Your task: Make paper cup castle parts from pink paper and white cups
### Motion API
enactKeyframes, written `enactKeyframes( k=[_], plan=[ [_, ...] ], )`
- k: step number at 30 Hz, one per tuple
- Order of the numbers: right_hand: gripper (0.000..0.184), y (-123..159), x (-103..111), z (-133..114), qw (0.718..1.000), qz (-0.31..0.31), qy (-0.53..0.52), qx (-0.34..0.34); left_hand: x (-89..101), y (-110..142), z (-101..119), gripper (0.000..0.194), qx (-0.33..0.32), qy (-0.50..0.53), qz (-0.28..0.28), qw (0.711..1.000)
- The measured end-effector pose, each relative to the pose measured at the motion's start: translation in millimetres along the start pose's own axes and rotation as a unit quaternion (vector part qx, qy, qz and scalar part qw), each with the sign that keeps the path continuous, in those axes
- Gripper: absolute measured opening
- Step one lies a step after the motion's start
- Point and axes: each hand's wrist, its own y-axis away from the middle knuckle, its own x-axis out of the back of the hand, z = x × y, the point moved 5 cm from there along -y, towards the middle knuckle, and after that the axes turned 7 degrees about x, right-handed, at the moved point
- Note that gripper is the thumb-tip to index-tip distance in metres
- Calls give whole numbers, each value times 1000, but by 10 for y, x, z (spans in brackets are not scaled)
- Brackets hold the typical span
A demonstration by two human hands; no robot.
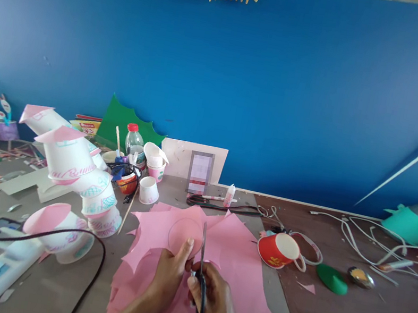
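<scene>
My left hand pinches a piece of pink paper that has a circle drawn on it, with the thumb lying on top. In my right hand is a pair of scissors with dark handles, my fingers through the loops. The blades point away from me along the right edge of the held piece, close beside the drawn circle. Whether the blades are apart or closed I cannot tell. Under both hands lie larger pink sheets with jagged, cut edges.
Stacked white paper cups with pink cone tops stand at the left. A black cable loops near my left arm. To the right lie a red paper cup, a green paper cone and white cords. A blue panel rises behind.
</scene>
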Motion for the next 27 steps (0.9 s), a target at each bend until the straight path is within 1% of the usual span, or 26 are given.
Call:
enactKeyframes(
  k=[5, 8, 10, 13, 15, 18, 20, 22, 25, 26, 27],
  plan=[
    [43, -5, -2, 61, 1000, -5, 10, 28, 19, -33, -45, 53, 2, 1, 9, 1000],
    [43, -33, 62, 26, 1000, 1, -5, 30, 39, -28, -27, 52, 4, -14, 9, 1000],
    [43, -77, 186, -48, 998, 30, -2, 48, 46, -4, 20, 48, 5, -21, 1, 1000],
    [44, -158, 439, -163, 991, 106, 5, 82, 66, 42, 86, 36, 24, -34, -8, 999],
    [45, -210, 546, -189, 989, 126, -5, 80, 77, 63, 102, 30, 47, -59, -19, 997],
    [38, -262, 583, -180, 991, 121, -9, 62, 76, 69, 71, 28, 80, -126, -60, 987],
    [33, -273, 567, -174, 991, 120, -13, 63, 66, 53, 34, 28, 86, -137, -91, 983],
    [30, -269, 550, -174, 989, 127, -20, 71, 32, 27, 2, 32, 74, -100, -130, 984],
    [31, -252, 536, -187, 984, 148, -30, 94, -59, 14, -21, 42, 33, -10, -200, 979],
    [31, -247, 532, -190, 983, 153, -32, 100, -83, 20, -29, 44, 23, 9, -214, 976],
    [32, -243, 526, -191, 982, 157, -33, 104, -97, 28, -46, 45, 26, 15, -214, 976]
  ],
)
